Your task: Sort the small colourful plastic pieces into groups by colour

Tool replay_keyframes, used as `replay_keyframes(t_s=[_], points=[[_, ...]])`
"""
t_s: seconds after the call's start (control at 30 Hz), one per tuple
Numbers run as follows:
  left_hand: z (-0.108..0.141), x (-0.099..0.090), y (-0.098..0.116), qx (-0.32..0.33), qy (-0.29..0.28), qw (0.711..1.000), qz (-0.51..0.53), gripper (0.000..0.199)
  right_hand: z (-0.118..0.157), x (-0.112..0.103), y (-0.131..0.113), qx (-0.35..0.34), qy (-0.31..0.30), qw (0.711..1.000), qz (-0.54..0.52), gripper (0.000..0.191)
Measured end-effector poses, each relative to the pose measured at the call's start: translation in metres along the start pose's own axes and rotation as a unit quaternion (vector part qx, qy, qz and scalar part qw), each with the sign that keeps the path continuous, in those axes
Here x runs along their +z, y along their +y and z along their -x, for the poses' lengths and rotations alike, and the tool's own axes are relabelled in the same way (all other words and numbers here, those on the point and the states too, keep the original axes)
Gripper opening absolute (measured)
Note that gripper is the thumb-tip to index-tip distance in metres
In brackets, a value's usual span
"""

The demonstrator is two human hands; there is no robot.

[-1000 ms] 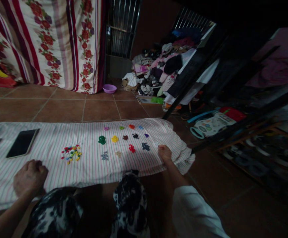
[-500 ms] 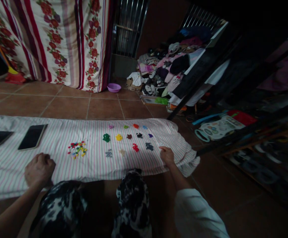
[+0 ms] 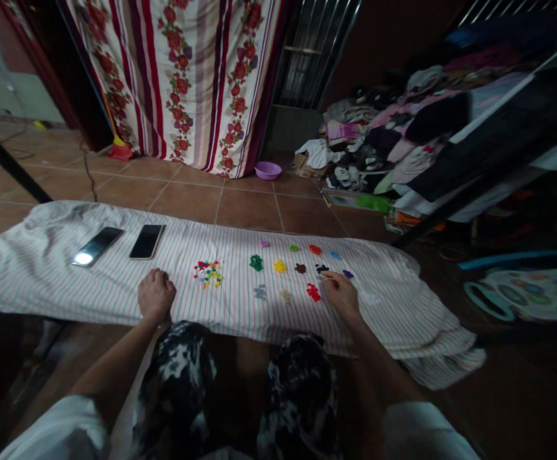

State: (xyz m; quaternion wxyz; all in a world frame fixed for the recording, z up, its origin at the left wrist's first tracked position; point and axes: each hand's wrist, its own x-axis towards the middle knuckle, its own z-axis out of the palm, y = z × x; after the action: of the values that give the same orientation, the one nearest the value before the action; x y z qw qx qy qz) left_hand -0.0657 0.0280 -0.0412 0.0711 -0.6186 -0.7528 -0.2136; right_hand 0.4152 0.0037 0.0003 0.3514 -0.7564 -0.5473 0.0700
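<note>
Small coloured pieces lie in separate piles on a striped cloth (image 3: 230, 306). Among them are dark green (image 3: 256, 262), yellow (image 3: 279, 265), brown (image 3: 300, 268), red (image 3: 313, 292) and black (image 3: 322, 269) piles. A mixed pile (image 3: 208, 273) lies to their left. My right hand (image 3: 342, 294) is over the right-hand piles, fingertips pinched beside the black pieces; what they hold, if anything, is too small to tell. My left hand (image 3: 156, 294) rests on the cloth left of the mixed pile, fingers curled in, its inside hidden.
Two phones lie at the left of the cloth, a shiny one (image 3: 97, 246) and a dark one (image 3: 147, 242). Beyond on the tiled floor are a purple basin (image 3: 267, 170), a floral curtain (image 3: 197, 83) and a heap of clothes (image 3: 403, 128).
The view has turned left, so the cloth appears further right. My right hand has moved left over the cloth, from beyond the dark grey pile to beside the black one. My left hand stays curled.
</note>
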Motion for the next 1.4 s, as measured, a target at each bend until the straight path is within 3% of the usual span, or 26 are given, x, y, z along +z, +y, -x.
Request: replay_keyframes(t_s=[0.13, 0.2, 0.3, 0.43, 0.53, 0.73, 1.03, 1.4], points=[[0.0, 0.006, -0.003, -0.004, 0.012, 1.0, 0.017, 0.024, 0.009, 0.048, -0.07, -0.089, -0.138, 0.983, -0.076, 0.026], [0.0, 0.007, -0.004, -0.007, 0.016, 1.0, 0.023, 0.023, 0.02, 0.075, -0.104, -0.136, -0.229, 0.958, -0.106, 0.026], [0.0, 0.009, -0.004, -0.011, 0.024, 0.999, 0.028, 0.024, 0.036, 0.113, -0.15, -0.196, -0.314, 0.923, -0.102, 0.025], [0.001, 0.01, -0.004, -0.014, 0.03, 0.999, 0.039, 0.024, 0.047, 0.153, -0.196, -0.265, -0.343, 0.9, -0.04, 0.026], [0.0, 0.01, -0.004, -0.02, 0.031, 0.998, 0.047, 0.023, 0.048, 0.171, -0.219, -0.286, -0.347, 0.893, 0.005, 0.027], [0.001, 0.015, -0.005, -0.018, 0.038, 0.997, 0.061, 0.025, 0.044, 0.186, -0.239, -0.251, -0.355, 0.897, 0.082, 0.032], [0.001, 0.013, -0.004, -0.021, 0.026, 0.997, 0.067, 0.026, 0.044, 0.192, -0.25, -0.231, -0.362, 0.893, 0.136, 0.029], [0.001, 0.013, -0.005, -0.019, 0.026, 0.998, 0.058, 0.025, 0.049, 0.195, -0.253, -0.268, -0.355, 0.882, 0.155, 0.025]])
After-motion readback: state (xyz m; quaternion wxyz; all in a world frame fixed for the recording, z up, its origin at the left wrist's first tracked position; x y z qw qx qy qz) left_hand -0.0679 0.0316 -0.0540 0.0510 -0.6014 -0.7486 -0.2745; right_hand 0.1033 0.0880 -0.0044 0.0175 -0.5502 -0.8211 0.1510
